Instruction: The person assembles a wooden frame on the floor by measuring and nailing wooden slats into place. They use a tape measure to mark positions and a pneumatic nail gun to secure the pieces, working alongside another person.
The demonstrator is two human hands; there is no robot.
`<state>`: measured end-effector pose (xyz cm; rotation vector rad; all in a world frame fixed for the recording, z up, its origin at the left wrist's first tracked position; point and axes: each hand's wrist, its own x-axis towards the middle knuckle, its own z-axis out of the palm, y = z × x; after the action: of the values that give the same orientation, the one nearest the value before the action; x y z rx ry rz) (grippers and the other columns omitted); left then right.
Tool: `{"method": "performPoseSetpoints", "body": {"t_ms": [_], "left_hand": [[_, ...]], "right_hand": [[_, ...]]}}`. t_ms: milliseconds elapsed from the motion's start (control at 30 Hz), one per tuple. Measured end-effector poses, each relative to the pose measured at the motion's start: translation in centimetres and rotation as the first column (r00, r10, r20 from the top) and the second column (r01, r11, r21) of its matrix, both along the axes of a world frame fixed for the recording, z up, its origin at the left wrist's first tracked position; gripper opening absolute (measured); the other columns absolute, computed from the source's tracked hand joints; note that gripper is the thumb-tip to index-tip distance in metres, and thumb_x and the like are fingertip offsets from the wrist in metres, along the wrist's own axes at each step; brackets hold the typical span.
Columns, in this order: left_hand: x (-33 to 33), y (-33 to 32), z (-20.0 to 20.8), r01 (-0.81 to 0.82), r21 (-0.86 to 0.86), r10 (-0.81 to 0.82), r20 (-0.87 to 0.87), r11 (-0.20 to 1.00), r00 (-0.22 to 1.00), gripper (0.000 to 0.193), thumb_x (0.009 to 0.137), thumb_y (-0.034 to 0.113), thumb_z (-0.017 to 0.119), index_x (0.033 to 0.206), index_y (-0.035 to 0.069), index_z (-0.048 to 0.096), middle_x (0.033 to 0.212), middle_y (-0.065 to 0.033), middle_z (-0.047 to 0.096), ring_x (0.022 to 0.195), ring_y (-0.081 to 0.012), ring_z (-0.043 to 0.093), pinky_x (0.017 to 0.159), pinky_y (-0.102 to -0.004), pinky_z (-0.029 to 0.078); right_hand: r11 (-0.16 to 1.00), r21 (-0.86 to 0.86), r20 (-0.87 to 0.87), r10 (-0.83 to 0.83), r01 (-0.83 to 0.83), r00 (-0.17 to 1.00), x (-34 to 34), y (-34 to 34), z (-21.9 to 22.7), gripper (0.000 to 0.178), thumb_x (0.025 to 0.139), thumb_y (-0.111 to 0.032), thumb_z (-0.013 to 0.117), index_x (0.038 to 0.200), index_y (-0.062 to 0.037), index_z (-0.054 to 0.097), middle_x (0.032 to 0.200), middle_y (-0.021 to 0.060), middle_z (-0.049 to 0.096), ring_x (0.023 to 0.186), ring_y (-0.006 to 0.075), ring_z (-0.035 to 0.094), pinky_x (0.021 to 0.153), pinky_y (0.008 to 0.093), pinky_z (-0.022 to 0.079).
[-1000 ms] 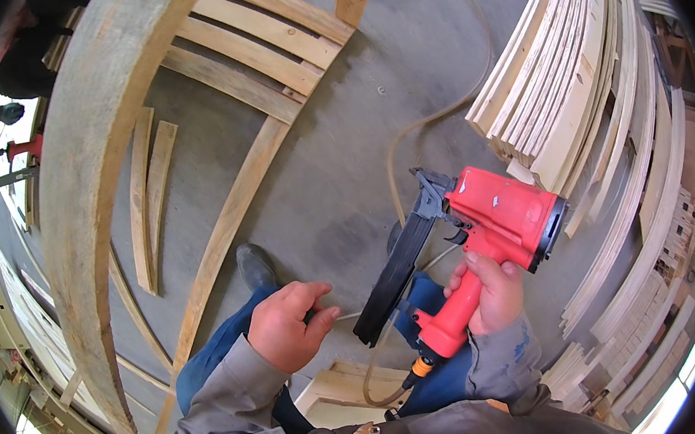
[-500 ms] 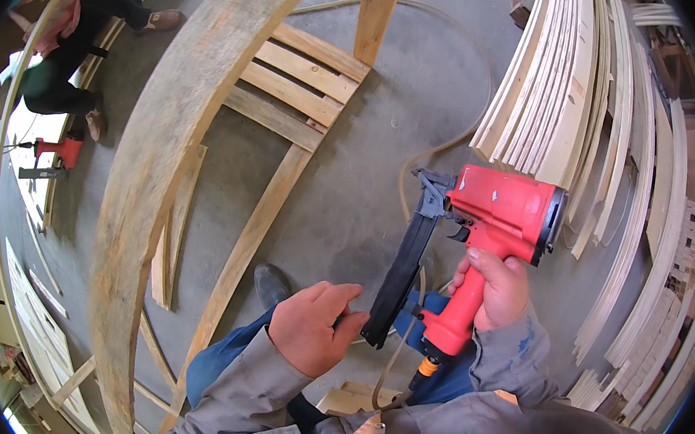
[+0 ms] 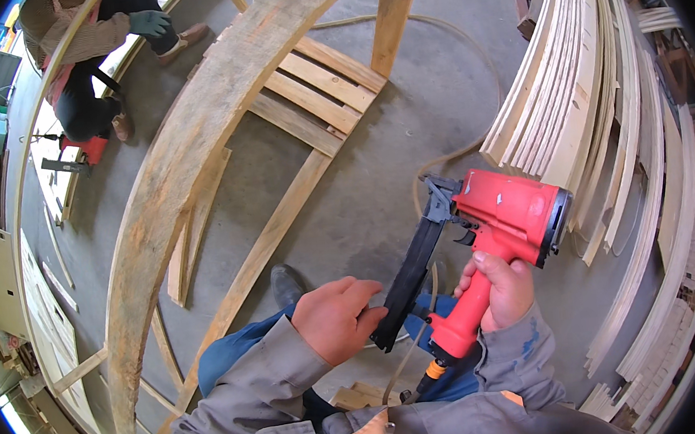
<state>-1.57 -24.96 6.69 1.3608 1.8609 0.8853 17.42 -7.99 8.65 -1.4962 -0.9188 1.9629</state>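
Note:
A red pneumatic nail gun [image 3: 505, 217] is held up in front of me, its black magazine [image 3: 409, 285] slanting down to the left. My right hand [image 3: 501, 292] is wrapped round its grip, below the trigger. Beside the magazine's lower end is my left hand [image 3: 342, 316], its fingers bent and the thumb apart from the forefinger. The thumb tip is at the magazine's edge; whether it touches I cannot tell. I see nothing held in this hand. An air hose [image 3: 401, 361] runs from the base of the grip.
A curved wooden frame [image 3: 162, 189] stands close on the left, with a slatted panel [image 3: 324, 81] beyond it. Long thin wood strips [image 3: 555, 71] are stacked on the right. At the far left, a gloved co-worker [image 3: 84, 41] is near another red tool [image 3: 90, 150].
The view has shifted, so the frame and floor sit further right. My left hand has come closer to the magazine's lower end. The co-worker's gloved hand has come into view.

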Motion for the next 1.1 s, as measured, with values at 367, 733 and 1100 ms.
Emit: {"method": "performPoseSetpoints", "body": {"t_ms": [367, 733, 1100], "left_hand": [[0.9, -1.0, 1.0, 0.027, 0.028, -0.027, -0.005, 0.999, 1.000, 0.033, 0.081, 0.014, 0.077, 0.110, 0.005, 0.065, 0.084, -0.0124, 0.064, 0.074, -0.0333, 0.065, 0.063, -0.0426, 0.052], [1.6, -1.6, 1.5, 0.037, 0.041, -0.037, 0.004, 0.998, 0.999, 0.029, 0.084, 0.019, 0.074, 0.109, 0.006, 0.065, 0.089, -0.0140, 0.065, 0.085, -0.0370, 0.065, 0.070, -0.0468, 0.052], [1.0, -1.3, 1.7, 0.083, -0.040, -0.077, 0.135, 0.996, 0.988, 0.030, 0.086, 0.023, 0.073, 0.110, 0.008, 0.064, 0.089, -0.0132, 0.064, 0.083, -0.0368, 0.065, 0.068, -0.0462, 0.052]], "right_hand": [[1.000, 0.024, 0.017, 0.009, -0.010, 1.000, 0.3, -1.2, 0.3, 0.020, 0.088, -0.009, 0.067, 0.105, -0.0013, 0.059, 0.077, 0.0102, 0.063, 0.062, 0.0213, 0.063, 0.056, 0.0394, 0.056], [0.999, 0.044, 0.083, 0.024, -0.028, 0.996, -0.5, -1.8, 0.1, 0.015, 0.088, -0.007, 0.064, 0.101, -0.0012, 0.059, 0.075, 0.0105, 0.062, 0.060, 0.0221, 0.062, 0.055, 0.0397, 0.056], [0.998, 0.044, 0.124, 0.027, -0.033, 0.992, -1.8, -1.6, -0.5, 0.016, 0.091, -0.008, 0.062, 0.104, 0.0003, 0.057, 0.076, 0.0110, 0.061, 0.060, 0.0217, 0.062, 0.054, 0.0389, 0.056]]}}
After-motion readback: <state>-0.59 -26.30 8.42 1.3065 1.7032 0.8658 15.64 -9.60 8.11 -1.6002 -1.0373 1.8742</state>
